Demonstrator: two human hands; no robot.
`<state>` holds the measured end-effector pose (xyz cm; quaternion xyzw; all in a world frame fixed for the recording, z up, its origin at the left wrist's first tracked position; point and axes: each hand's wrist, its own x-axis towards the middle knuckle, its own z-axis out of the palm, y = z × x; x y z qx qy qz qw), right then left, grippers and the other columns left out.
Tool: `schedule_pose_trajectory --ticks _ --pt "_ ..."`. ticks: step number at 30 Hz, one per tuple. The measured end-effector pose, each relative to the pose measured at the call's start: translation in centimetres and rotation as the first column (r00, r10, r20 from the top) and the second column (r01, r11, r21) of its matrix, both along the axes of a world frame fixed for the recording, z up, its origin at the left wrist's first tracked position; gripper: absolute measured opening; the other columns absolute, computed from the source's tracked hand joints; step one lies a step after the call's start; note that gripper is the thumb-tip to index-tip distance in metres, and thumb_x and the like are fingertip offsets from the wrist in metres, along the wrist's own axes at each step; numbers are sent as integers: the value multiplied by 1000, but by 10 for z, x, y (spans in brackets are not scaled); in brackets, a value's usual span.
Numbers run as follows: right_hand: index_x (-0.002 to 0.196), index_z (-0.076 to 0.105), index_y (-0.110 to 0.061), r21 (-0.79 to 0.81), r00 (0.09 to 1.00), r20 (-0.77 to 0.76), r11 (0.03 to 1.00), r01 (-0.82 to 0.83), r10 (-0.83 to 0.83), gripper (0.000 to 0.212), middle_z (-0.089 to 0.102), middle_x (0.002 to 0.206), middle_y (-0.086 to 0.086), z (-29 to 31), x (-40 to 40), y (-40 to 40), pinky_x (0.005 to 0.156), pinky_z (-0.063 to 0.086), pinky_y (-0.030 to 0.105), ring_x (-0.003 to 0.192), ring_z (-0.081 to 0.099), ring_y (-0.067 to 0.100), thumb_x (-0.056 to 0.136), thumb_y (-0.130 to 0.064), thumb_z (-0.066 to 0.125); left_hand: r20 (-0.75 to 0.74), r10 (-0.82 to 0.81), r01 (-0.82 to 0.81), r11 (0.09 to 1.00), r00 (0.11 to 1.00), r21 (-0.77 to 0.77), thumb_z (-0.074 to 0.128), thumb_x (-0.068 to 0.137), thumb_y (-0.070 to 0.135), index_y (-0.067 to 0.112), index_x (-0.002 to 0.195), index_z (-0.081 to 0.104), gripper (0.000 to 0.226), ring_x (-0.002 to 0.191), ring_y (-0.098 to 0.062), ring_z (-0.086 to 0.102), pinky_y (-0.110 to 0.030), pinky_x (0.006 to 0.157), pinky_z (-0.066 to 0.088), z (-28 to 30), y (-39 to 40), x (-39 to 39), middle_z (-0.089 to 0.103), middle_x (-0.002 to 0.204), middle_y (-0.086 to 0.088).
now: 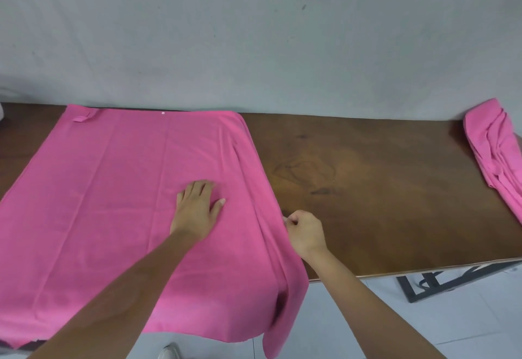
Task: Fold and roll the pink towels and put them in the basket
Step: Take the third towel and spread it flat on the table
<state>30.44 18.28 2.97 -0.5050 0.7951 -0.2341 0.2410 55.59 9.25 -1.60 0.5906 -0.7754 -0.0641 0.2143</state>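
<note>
Pink towel (113, 203) lies spread over the wooden table (367, 189), its near edge hanging off. The left hand (196, 211) presses flat, fingers straight; the right hand (305, 231) seems to pinch the bunched right edge. Pulling too hard could drag the overhang off. Another pink towel (497, 149) waits crumpled far right.

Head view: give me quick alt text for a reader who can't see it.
A large pink towel lies spread on a brown table; the left hand presses flat on it while the right hand pinches its right edge. A second, bunched pink towel lies at the table's far right.
</note>
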Motion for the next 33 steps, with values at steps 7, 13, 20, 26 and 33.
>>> schedule_pose_trajectory --ticks 7,13,20,26,33 --pt "74 65 -9 -20 963 -12 963 269 -270 32 66 81 17 22 -76 -22 76 47 35 82 61 28 99 -28 59 141 -40 26 995 989 99 21 100 61 29 157 28 66 153 -23 12 -46 124 9 -1 -6 0 18 166 -1" --pt "101 56 -1 -218 900 -341 954 206 -272 22 67 98 25 103 -107 -44 75 48 44 94 64 44 101 -21 51 136 -39 27 996 990 90 8 91 66 30 155 33 78 153 -23 16 -47 124 11 -3 -7 2 22 165 -1" --pt "86 68 -12 -16 861 -244 886 -464 446 17 72 76 6 104 -15 -1 66 52 34 71 70 23 94 -27 67 133 -29 15 995 991 99 13 93 65 30 155 34 74 153 -22 15 -46 124 10 -1 -7 1 22 165 0" --pt "89 69 -20 -137 978 -179 982 -128 102 6 73 85 -2 66 -62 3 79 54 35 80 69 17 90 -14 68 129 -29 15 994 991 110 31 101 56 28 155 33 61 153 -22 13 -45 125 9 0 -6 1 21 165 0" --pt "111 70 -16 110 997 74 994 -25 17 27 73 110 0 25 -84 5 96 50 34 107 66 21 92 -36 71 136 -27 12 994 990 107 29 101 56 29 156 30 61 153 -20 12 -44 125 7 -1 -5 0 20 166 0"
